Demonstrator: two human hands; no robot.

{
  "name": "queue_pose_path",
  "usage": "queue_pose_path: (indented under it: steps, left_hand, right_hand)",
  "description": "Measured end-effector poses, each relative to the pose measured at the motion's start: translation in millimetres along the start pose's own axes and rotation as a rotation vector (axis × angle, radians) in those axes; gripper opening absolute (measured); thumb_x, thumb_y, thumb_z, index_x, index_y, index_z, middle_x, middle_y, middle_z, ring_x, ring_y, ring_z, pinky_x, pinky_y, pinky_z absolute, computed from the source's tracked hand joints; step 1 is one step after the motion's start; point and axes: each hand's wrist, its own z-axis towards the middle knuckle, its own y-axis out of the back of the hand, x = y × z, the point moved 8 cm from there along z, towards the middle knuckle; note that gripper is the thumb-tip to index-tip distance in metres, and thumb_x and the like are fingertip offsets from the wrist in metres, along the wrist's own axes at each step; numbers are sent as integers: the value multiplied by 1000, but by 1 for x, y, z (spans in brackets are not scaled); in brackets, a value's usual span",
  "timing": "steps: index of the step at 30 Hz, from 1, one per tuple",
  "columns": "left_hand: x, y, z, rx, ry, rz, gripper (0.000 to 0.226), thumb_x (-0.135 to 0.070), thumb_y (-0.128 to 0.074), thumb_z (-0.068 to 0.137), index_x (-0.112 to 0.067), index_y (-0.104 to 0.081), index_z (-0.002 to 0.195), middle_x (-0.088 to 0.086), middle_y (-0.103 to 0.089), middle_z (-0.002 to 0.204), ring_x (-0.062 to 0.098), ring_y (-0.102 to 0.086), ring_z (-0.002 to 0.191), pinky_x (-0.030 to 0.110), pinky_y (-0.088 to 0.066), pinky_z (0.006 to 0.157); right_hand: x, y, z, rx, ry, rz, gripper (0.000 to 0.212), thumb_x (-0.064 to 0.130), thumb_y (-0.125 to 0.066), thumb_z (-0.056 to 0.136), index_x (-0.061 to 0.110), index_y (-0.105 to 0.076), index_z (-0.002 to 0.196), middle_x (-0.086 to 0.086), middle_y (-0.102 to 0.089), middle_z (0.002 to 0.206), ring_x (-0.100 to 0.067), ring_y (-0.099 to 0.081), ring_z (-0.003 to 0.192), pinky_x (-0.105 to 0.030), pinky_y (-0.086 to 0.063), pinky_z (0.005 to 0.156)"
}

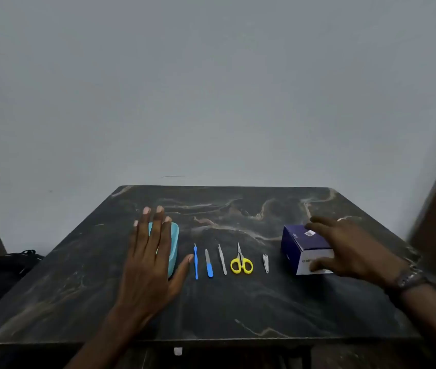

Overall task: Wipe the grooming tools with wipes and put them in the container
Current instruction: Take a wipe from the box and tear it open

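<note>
Five tools [227,261] lie between one container [174,246] and one box [304,249].

No print is legible: the blue-and-white box [306,249], at three o'clock on the table, bears only blurred marks and a small code-like label.
</note>
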Motion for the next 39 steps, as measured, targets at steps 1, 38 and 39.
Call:
queue_pose_path:
  steps: [1, 38, 39]
  left_hand:
    - [0, -4, -4, 21, 12, -2, 78, -45, -54, 87, 6, -31, 141, 26, -32, 150, 43, -21, 143, 57, -25, 113]
    - [11, -26, -25, 180, 155, -105, 86, -53, -49, 83, 2, -27, 145, 21, -27, 154, 35, -14, 146, 59, -29, 110]
    - [12, -26, -25, 181, 158, -108, 85, -53, -49, 83, 2, -27, 144, 21, -27, 154, 35, -14, 146, 60, -30, 109]
  right_hand:
    - [1, -7, 1, 39, 6, -50, 89, 65, -64, 72, 28, -29, 146, 3, -30, 155, -22, -44, 130, -34, -34, 106]
    - [-22, 18, 28, -626, -149, -233, 21, 24, -67, 83, 9, -56, 74, -14, -60, 67, -37, -56, 54, -29, -31, 49]
    - [-22, 15, 26, -640, -159, -215, 21, 24, -66, 84, 9, -55, 74, -14, -61, 65, -36, -55, 51, -29, -31, 48]
